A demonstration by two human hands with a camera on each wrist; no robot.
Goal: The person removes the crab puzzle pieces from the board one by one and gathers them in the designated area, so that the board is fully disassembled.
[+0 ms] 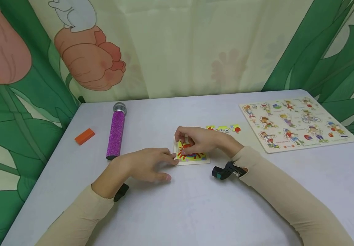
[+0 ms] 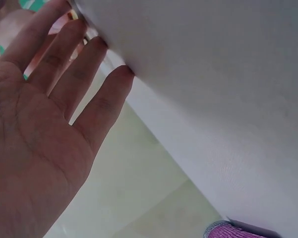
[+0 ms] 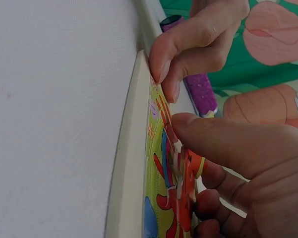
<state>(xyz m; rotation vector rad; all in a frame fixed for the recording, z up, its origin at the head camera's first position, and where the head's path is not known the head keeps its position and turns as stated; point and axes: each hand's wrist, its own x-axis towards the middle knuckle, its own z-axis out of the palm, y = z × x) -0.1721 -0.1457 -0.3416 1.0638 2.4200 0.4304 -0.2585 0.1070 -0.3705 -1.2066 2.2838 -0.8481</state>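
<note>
A small square jigsaw puzzle (image 1: 192,158) with a red crab-like picture on yellow-green lies mid-table in a pale wooden frame (image 3: 124,183). My right hand (image 1: 202,139) is over it, thumb and fingers pinching a red and orange puzzle piece (image 3: 189,171). That piece sits raised and tilted above the others in the right wrist view; the fingers partly cover it. On the puzzle's left edge rest the fingertips of my left hand (image 1: 149,164), its fingers fairly straight. The left palm (image 2: 34,134) holds nothing. Behind my right wrist lie several yellow and red puzzle pieces (image 1: 223,128).
A purple glittery microphone (image 1: 116,133) lies left of the puzzle, with an orange block (image 1: 84,136) farther left. At the right, a large board (image 1: 297,124) carries pictures of children at sports. A patterned curtain (image 1: 195,51) hangs behind the white table.
</note>
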